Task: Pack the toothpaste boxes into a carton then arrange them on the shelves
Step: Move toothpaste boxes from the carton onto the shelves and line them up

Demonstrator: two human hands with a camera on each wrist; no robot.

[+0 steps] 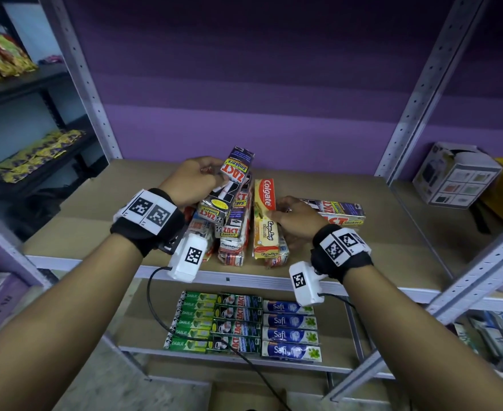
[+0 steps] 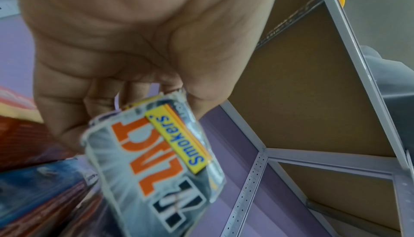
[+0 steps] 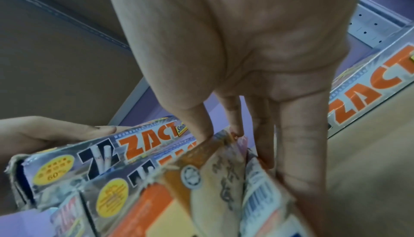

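Left hand [image 2: 125,49] grips Zact box [image 2: 156,157] (logo wrist-view only).

Shop stockroom, we judge: slotted metal shelving [image 1: 416,93], rows of boxed toothpaste [image 1: 289,330], snack packets [image 1: 4,54] on neighbouring racks.

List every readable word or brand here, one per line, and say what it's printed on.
"ZACT Smokers": box gripped by left hand
"Colgate": red box by right hand
"DARLIE": green boxes, lower shelf
"Safi": blue-white boxes, lower shelf
"60%": Zact box
Small print, barcodes: unreadable
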